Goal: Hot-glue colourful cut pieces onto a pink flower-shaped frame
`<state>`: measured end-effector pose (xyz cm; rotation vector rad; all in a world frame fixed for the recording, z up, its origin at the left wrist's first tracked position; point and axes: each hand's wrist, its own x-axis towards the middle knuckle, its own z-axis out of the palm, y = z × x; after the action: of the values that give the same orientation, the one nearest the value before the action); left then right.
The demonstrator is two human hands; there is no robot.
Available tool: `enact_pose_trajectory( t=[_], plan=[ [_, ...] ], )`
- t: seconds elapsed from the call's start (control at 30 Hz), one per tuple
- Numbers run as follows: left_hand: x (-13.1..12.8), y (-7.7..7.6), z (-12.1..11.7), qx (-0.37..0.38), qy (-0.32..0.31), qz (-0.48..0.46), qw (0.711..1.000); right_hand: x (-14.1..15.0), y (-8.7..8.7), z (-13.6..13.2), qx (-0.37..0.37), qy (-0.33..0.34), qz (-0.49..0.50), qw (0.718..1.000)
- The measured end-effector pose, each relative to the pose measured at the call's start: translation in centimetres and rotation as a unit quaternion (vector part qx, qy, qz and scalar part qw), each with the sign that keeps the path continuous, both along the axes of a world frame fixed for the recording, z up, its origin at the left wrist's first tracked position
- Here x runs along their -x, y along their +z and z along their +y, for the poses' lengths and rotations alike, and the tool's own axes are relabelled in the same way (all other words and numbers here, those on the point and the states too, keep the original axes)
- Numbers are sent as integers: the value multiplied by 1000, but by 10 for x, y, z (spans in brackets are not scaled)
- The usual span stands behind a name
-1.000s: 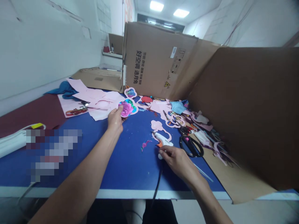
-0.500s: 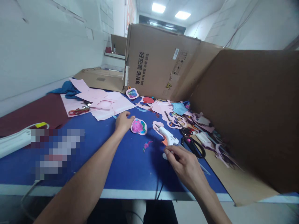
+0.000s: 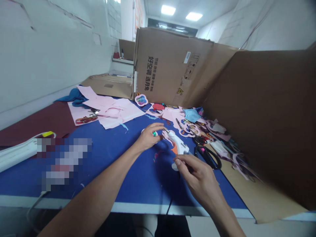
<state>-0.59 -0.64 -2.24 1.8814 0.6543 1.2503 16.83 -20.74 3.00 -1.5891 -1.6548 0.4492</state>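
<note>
My right hand (image 3: 197, 172) grips the handle end of a white hot glue gun (image 3: 179, 144) with an orange trigger; its metal nozzle points up and left. My left hand (image 3: 150, 135) has moved close to the nozzle, thumb and forefinger apart with nothing visible between them. Beneath that hand lies a flower-shaped patch (image 3: 143, 131) with a pale pink edge, now mostly covered. Just behind the nozzle is a pale pink scalloped piece (image 3: 167, 134), partly hidden by the gun. A small pink-and-teal scrap (image 3: 155, 157) rests on the blue table below my left hand.
Black-handled scissors (image 3: 209, 158) lie right of the gun, among scraps beside a cardboard wall (image 3: 261, 108). Pink sheets (image 3: 123, 112) and red-handled scissors (image 3: 86, 119) are at the back left. A white power strip (image 3: 19, 153) lies at left. Another flower patch (image 3: 141, 100) leans near the box.
My left hand has moved right, from the flower patch's left edge to above it and near the nozzle. My right hand and the glue gun have stayed nearly in place.
</note>
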Motion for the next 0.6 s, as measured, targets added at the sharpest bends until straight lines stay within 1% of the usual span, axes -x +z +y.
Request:
enact_pose_trajectory(
  t=[0.1,0.2,0.27,0.33,0.43,0.53,0.6],
  plan=[
    [1,5,-1,11,1,-18,1000,0,-1,1,-5,-5,3,1000],
    [4,9,-1,35,-14,-26,999,-1,-2,4,-10,-32,1,999],
    [7,10,0,72,-20,-32,997,-3,-2,5,-13,-49,-2,999],
    [11,11,3,120,-7,-39,992,-5,-3,4,-17,-62,-5,998],
    [21,13,11,187,63,-62,978,-6,-4,1,-21,-62,-10,998],
    [35,19,20,238,145,-97,956,-3,-8,-4,-7,-27,-18,999],
    [46,26,25,255,181,-121,942,3,-12,-6,8,8,-21,1000]
  ],
)
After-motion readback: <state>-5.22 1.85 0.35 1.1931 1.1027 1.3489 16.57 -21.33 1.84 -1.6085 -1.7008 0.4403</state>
